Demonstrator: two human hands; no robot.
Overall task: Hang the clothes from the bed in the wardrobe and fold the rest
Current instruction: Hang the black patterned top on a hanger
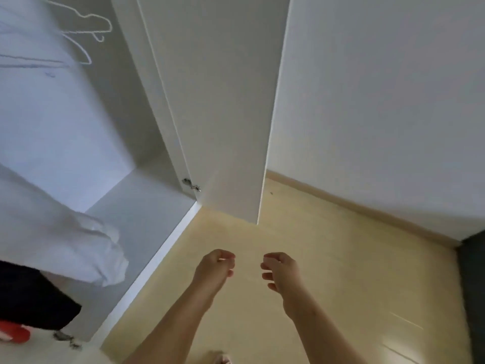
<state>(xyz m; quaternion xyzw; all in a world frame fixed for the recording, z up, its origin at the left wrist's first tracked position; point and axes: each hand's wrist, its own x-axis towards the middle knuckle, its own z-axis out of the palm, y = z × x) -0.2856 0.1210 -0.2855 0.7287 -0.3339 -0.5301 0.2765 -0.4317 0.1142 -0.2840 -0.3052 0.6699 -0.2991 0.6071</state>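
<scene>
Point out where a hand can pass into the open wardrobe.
Free: the wardrobe's white floor, between the hanging white garment and the open white door. Crowded: the left, with that garment, a black garment and white wire hangers above.

No readable text, labels, or signs

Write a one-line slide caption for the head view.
Both empty hands, left hand and right hand, hover over the floor beside the open wardrobe, where a white garment hangs.

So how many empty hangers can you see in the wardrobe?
2, both white, top left inside the wardrobe: upper hanger, lower hanger just beneath. Hanging clothes may hide more.
</scene>
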